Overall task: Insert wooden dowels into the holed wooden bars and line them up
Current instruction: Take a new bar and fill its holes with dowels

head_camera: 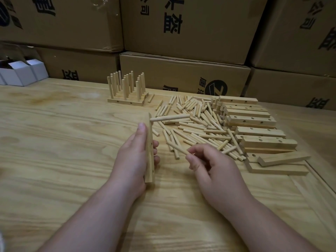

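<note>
Left hand [134, 153]: a holed wooden bar [150, 151] is gripped on edge above the wooden table [54, 135], with one dowel [170, 118] seated in its far hole and projecting right. Right hand [209, 166]: a loose dowel [177, 147] is pinched between fingertips near the dowel pile [196, 124]. Finished bars [125, 90] are lined up behind; unfilled bars [254, 124] are stacked right.
</note>
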### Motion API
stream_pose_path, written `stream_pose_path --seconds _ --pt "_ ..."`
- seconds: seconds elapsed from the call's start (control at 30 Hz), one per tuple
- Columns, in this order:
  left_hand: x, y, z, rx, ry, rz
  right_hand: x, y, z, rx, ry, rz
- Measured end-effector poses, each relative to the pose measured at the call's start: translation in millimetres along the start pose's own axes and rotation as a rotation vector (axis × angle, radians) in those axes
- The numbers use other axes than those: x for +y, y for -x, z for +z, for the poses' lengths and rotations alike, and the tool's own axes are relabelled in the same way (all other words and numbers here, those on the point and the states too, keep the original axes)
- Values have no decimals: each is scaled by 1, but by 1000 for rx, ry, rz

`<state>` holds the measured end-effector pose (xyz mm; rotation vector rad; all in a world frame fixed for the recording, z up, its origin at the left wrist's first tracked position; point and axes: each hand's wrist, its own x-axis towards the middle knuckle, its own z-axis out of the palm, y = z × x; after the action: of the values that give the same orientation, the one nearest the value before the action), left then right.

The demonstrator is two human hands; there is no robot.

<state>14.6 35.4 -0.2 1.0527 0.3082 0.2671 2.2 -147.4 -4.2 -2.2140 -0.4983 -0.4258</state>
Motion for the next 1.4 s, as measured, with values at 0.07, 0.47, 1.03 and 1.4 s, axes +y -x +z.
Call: stream_pose_path --seconds 0.07,0.47,1.03,1.4 --pt "-1 2 1 -59 -55 19 -3 2 1 21 -26 -65" --pt "-3 11 2 -233 -89 18 -2 2 3 83 -53 -202" --pt "-7 18 3 -212 -277 115 -3 0 -1 111 -3 -217" --pt "-9 20 4 -224 -351 221 -1 2 -1 15 -97 -95"
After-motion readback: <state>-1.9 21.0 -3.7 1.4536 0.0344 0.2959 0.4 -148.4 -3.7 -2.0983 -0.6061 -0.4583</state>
